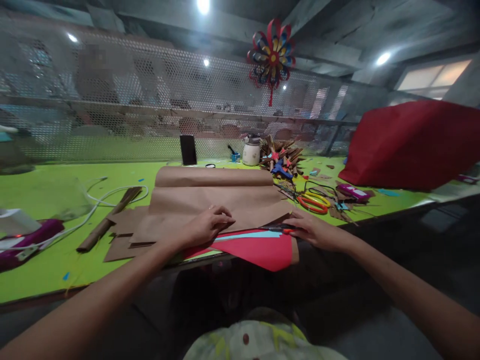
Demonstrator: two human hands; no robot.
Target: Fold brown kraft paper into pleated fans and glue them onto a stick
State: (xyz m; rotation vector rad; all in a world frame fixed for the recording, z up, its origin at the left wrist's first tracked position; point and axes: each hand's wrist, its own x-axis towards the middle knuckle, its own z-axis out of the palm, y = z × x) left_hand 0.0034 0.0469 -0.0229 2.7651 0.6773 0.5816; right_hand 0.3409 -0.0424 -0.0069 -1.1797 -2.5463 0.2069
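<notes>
A large sheet of brown kraft paper [187, 205] lies in front of me, its far side rolled over. My left hand [212, 222] rests at its near edge, fingers bent and closed on the paper. At the sheet's right corner, my right hand [305, 229] is closed around scissors [288, 231] with an orange handle; their dark blades point left along the paper's edge, partly hidden. Beneath the edge are a light-blue paper strip [258, 234] and red paper [262, 251], which overhangs the table. Brown pieces [125, 242] stick out at the left.
On the green table [45, 190] are a rolled brown tube [99, 232], a white cable [98, 202] and a purple power strip [33, 242]. Behind the paper stand a phone [188, 149], a jar [251, 151] and a craft pile [283, 157]. Yellow-and-orange-handled scissors [315, 202] and a red bag [408, 145] lie right.
</notes>
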